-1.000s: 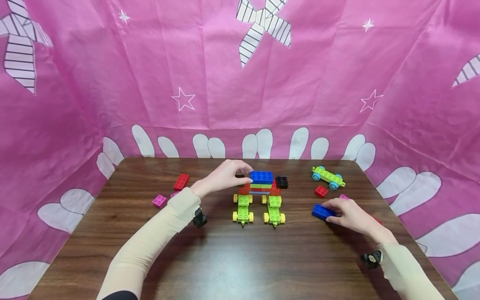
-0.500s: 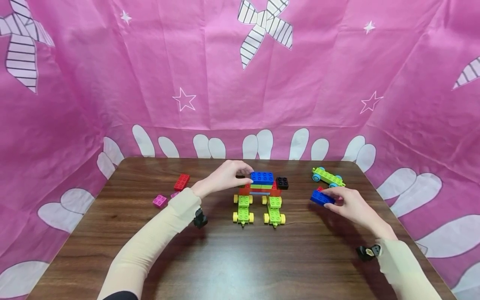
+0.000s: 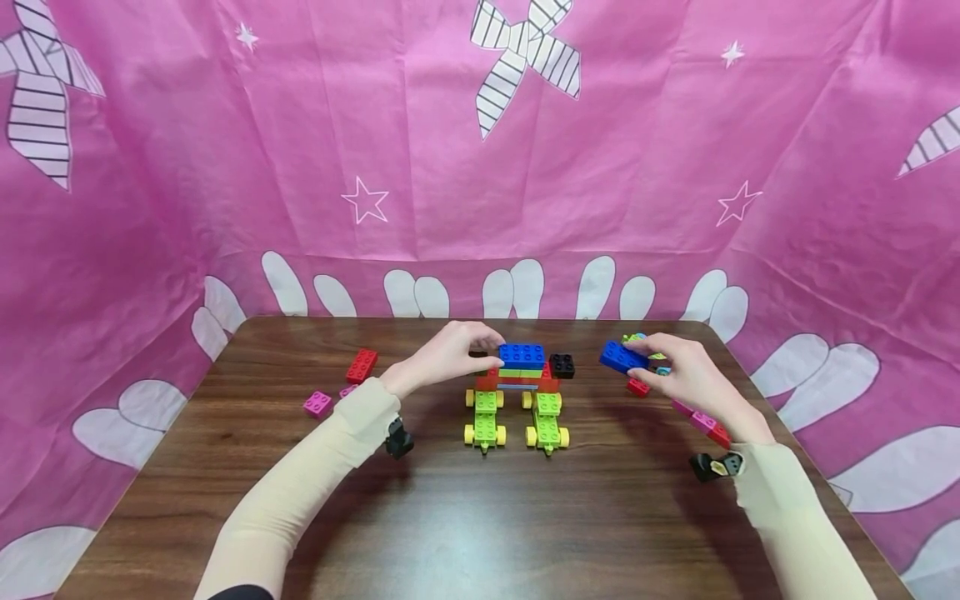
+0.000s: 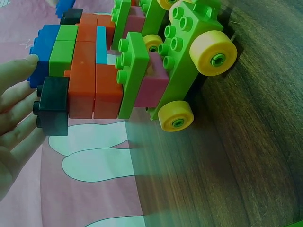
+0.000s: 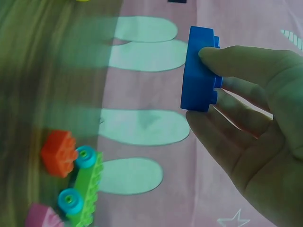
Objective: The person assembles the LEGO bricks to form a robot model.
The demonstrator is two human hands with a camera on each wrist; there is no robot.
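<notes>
A built toy-brick structure (image 3: 522, 383) stands mid-table on two green wheeled bases with yellow wheels. Red bricks (image 4: 83, 78) bridge the bases, with green bricks above them and a blue brick (image 3: 521, 357) on top. My left hand (image 3: 453, 354) holds that top brick at its left end, its thumb on the near side. Black bricks stick out at both sides of the structure; the left one (image 4: 53, 105) shows clearly in the left wrist view. Raised off the table to the right, a second blue brick (image 5: 199, 71) is pinched between thumb and fingers of my right hand (image 3: 678, 371).
Behind the right hand lie a green car base with blue wheels (image 5: 86, 187) and a red brick (image 3: 638, 388). Pink and red bricks (image 3: 703, 422) lie under the right forearm. At left are a red brick (image 3: 362, 365) and a pink one (image 3: 318, 404). A pink curtain backs the table.
My right hand has lifted the second blue brick and carried it away from me and to the left, uncovering pink and red bricks. The left hand stays at the structure.
</notes>
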